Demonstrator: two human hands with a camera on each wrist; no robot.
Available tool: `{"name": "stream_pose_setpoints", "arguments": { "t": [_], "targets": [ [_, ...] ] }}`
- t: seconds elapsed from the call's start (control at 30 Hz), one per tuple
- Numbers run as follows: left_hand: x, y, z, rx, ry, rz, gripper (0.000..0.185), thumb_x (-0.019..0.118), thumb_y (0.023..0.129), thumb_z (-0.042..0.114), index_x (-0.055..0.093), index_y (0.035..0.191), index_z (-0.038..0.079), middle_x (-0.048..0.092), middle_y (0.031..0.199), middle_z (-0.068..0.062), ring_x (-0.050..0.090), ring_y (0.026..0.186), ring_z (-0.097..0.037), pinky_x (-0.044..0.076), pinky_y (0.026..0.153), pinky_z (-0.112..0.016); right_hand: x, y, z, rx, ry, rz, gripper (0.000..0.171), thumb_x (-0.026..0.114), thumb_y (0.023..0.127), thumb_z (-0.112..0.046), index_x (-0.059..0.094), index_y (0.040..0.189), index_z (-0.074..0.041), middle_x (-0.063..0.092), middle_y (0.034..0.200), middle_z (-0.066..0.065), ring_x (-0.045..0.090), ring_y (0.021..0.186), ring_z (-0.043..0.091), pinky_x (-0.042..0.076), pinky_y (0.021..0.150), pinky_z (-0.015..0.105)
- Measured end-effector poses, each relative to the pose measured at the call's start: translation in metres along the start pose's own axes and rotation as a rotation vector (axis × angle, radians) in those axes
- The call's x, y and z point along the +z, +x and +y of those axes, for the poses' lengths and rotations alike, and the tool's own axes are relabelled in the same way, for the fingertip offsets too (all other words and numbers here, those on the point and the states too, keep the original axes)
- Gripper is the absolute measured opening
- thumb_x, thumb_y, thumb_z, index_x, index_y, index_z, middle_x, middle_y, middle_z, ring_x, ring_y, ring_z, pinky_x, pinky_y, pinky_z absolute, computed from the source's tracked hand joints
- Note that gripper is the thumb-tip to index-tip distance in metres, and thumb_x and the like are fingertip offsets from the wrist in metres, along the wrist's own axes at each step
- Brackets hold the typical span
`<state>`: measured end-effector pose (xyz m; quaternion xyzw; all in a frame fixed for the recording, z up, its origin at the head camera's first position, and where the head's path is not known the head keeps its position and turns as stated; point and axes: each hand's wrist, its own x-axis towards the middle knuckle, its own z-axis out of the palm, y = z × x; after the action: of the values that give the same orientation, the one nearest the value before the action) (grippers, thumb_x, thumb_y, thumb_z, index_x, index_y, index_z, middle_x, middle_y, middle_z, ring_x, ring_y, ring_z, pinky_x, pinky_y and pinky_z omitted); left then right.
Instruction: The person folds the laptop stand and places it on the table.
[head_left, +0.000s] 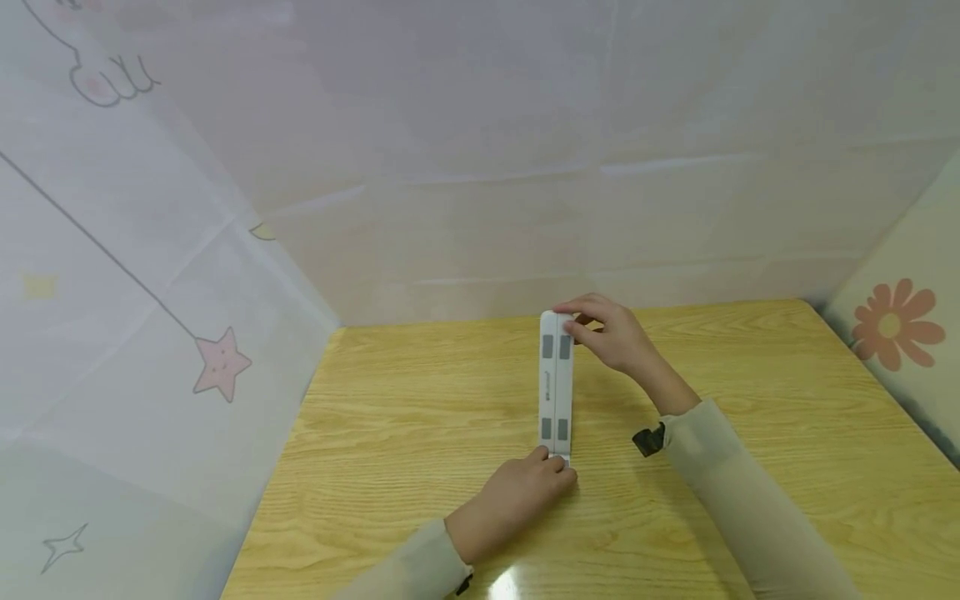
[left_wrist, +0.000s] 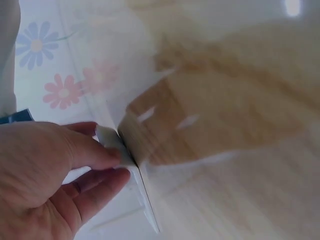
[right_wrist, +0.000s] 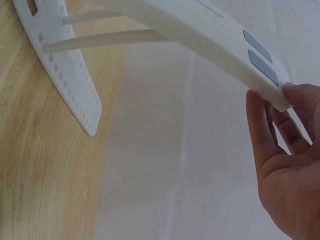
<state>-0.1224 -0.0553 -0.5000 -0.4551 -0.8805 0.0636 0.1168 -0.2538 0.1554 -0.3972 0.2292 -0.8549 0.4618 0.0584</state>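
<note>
A white folding laptop stand (head_left: pixel 556 383) with grey pads stands on the wooden table, its two long arms side by side. At its upper far end, my right hand (head_left: pixel 617 340) pinches the tip between thumb and fingers. The right wrist view shows the raised arms of the stand (right_wrist: pixel 220 45), two thin support rods (right_wrist: pixel 107 40) and a notched base bar (right_wrist: pixel 75 95) low over the wood. My left hand (head_left: pixel 519 493) grips the near lower end, its thumb and fingers (left_wrist: pixel 102 192) around the small front lip (left_wrist: pixel 111 139). The fingers partly hide that end.
The wood-grain table (head_left: pixel 420 400) extends around the stand on all sides. Pale printed cloth (head_left: pixel 480 208) hangs behind it and at both sides. Each wrist wears a dark strap, such as the right strap (head_left: pixel 648 439).
</note>
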Motion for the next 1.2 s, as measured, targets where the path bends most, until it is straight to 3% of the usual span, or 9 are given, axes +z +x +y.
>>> {"name": "stream_pose_setpoints", "arguments": {
  "t": [0.43,0.7,0.83,1.2],
  "targets": [
    [0.007,-0.006,-0.012,0.070,-0.001,-0.017,0.018,0.072,0.092,0.017,0.062,0.103,0.027,0.065,0.103,0.013,0.053,0.086,-0.006,0.043,0.053,-0.012,-0.002,-0.010,-0.003,0.028,-0.056,0.058,0.032,0.064,0.101,-0.019,0.067,0.132,-0.014,0.063,0.128,0.008,0.068,0.099,0.025,0.062,0.073,0.037],
    [0.006,-0.012,-0.024,0.148,0.016,-0.022,0.019,0.070,0.095,0.021,0.060,0.109,0.028,0.064,0.107,0.014,0.056,0.098,-0.004,0.049,0.063,-0.014,-0.002,-0.017,-0.006,0.070,-0.064,0.104,0.030,0.065,0.100,-0.016,0.068,0.130,-0.013,0.062,0.128,0.009,0.068,0.097,0.026,0.061,0.070,0.035],
    [0.008,-0.016,-0.032,0.181,0.011,-0.008,0.020,0.069,0.096,0.021,0.059,0.111,0.029,0.064,0.105,0.016,0.053,0.096,-0.004,0.049,0.065,-0.013,-0.002,-0.021,-0.006,0.066,-0.075,0.125,0.031,0.066,0.100,-0.015,0.068,0.131,-0.014,0.062,0.128,0.009,0.069,0.095,0.026,0.061,0.069,0.034],
    [0.008,-0.025,-0.045,0.208,0.011,-0.002,0.019,0.065,0.098,0.020,0.060,0.114,0.030,0.064,0.108,0.018,0.053,0.100,-0.004,0.047,0.067,-0.012,0.001,-0.028,-0.011,0.079,-0.070,0.154,0.031,0.065,0.101,-0.016,0.067,0.132,-0.013,0.062,0.127,0.009,0.069,0.095,0.025,0.059,0.069,0.037]
  ]
}}
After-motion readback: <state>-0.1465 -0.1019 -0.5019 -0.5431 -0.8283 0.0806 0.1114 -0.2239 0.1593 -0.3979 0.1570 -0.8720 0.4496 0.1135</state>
